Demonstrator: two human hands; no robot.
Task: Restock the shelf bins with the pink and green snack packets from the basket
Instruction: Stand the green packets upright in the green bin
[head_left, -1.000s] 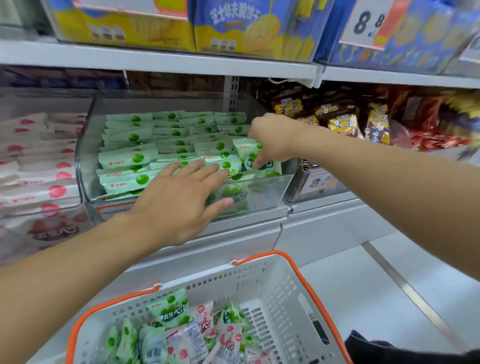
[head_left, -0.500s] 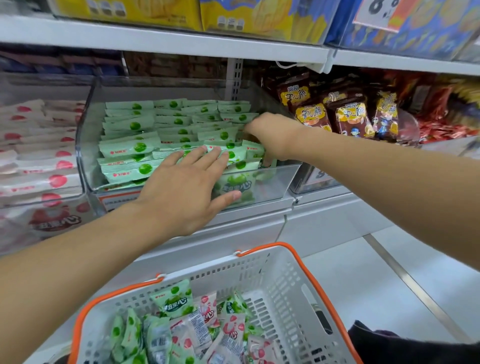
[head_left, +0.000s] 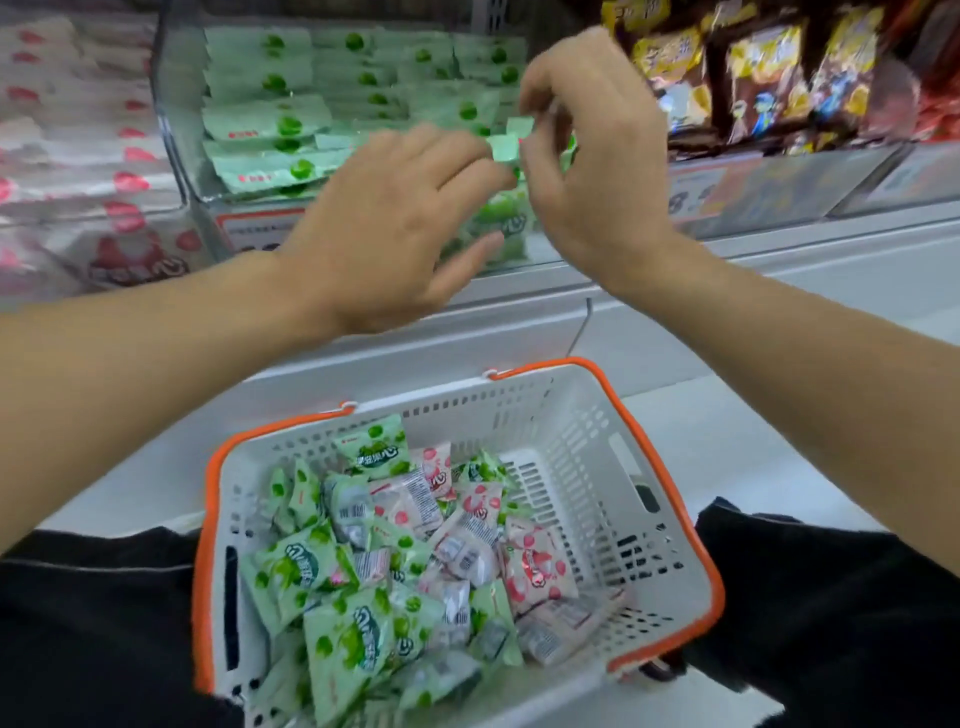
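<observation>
A clear shelf bin (head_left: 174, 130) holds rows of green snack packets (head_left: 267, 122). To its left, the neighbouring bin holds pink packets (head_left: 78, 156). My right hand (head_left: 597, 161) hovers at the green bin's front right and pinches a green packet (head_left: 506, 140) between thumb and curled fingers. My left hand (head_left: 384, 228) reaches over from the left with fingers extended, its fingertips touching the packet's lower edge and its thumb spread apart. Below, a white basket with an orange rim (head_left: 670, 467) holds several mixed green and pink packets (head_left: 410, 545).
Brown and yellow snack bags (head_left: 753, 78) fill the bin to the right of the green one. A white shelf ledge (head_left: 727, 291) with price labels runs under the bins. The basket rests between my dark-clothed legs (head_left: 831, 597), above a pale floor.
The view has tilted down, so more of the basket shows. My right hand has come up out of the bin pinching a green packet. My left hand has left the bin's front and reached to it.
</observation>
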